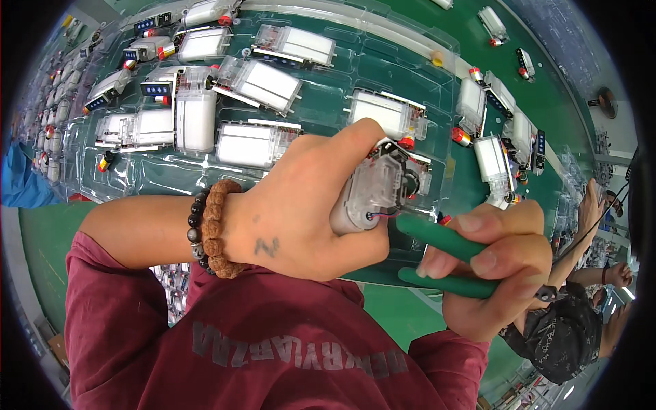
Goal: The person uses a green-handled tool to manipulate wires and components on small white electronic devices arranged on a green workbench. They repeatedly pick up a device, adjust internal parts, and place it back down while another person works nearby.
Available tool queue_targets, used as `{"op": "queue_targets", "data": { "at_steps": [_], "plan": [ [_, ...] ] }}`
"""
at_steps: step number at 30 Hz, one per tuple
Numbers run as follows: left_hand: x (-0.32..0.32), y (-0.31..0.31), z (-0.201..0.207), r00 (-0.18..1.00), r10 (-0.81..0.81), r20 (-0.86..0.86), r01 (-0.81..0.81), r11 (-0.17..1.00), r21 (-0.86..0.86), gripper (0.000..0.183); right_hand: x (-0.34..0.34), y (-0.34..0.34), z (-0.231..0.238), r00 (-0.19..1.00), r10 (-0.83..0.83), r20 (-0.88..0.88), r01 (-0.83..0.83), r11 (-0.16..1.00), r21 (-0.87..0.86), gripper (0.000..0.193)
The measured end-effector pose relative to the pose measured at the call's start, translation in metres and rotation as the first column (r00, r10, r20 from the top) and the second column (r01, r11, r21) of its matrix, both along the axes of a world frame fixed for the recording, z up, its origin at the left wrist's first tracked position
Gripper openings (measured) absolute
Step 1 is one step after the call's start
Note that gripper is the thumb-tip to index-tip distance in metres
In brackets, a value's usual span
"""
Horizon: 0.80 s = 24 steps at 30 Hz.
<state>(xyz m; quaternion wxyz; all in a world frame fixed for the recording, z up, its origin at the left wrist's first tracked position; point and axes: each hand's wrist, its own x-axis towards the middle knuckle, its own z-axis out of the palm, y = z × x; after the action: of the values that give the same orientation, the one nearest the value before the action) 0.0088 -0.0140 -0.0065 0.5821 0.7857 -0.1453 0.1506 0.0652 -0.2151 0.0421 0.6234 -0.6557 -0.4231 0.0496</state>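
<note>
My left hand (301, 201) is closed around a small device part (372, 188) with a clear plastic housing and a white rounded body. Thin dark and reddish wires come out near its lower end, and a black round piece shows on its right side. In my right hand (502, 263) are green-handled pliers (441, 236), their two handles apart and pointing left toward the device part. Most of the pliers' head is hidden behind my fingers. Just beyond my left hand, similar white units (376, 113) lie in a clear tray.
The clear plastic tray (335, 78) with several white units rests on the green work surface (540, 109). More units (492, 160) lie to the right. Stacked trays of units (55, 102) stand at far left. A co-worker in a black shirt (567, 335) is at right.
</note>
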Motion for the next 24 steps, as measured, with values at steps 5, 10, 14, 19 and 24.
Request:
{"op": "queue_targets", "data": {
  "at_steps": [5, 10, 14, 19, 24],
  "plan": [
    [-0.004, 0.007, 0.004, 0.962, -0.188, -0.197, 0.164, 0.978, -0.130, 0.045, 0.001, 0.001, -0.003, 0.998, 0.061, -0.024, -0.058, 0.994, 0.093, 0.042],
    [0.000, 0.013, 0.006, 0.934, -0.309, -0.181, 0.283, 0.946, -0.155, 0.044, -0.002, 0.003, -0.007, 0.997, 0.072, -0.032, -0.064, 0.979, 0.191, 0.042],
    [-0.001, 0.013, 0.006, 0.928, -0.336, -0.162, 0.313, 0.938, -0.151, 0.045, 0.001, 0.005, -0.010, 0.994, 0.109, -0.004, -0.105, 0.971, 0.213, 0.042],
    [-0.002, 0.012, 0.007, 0.913, -0.346, -0.215, 0.310, 0.933, -0.184, 0.046, 0.000, 0.008, -0.010, 0.993, 0.120, 0.009, -0.119, 0.960, 0.252, 0.042],
    [-0.002, 0.014, 0.002, 0.931, -0.332, -0.149, 0.312, 0.939, -0.143, 0.051, 0.001, 0.009, -0.011, 0.993, 0.119, 0.023, -0.121, 0.958, 0.260, 0.042]
  ]
}}
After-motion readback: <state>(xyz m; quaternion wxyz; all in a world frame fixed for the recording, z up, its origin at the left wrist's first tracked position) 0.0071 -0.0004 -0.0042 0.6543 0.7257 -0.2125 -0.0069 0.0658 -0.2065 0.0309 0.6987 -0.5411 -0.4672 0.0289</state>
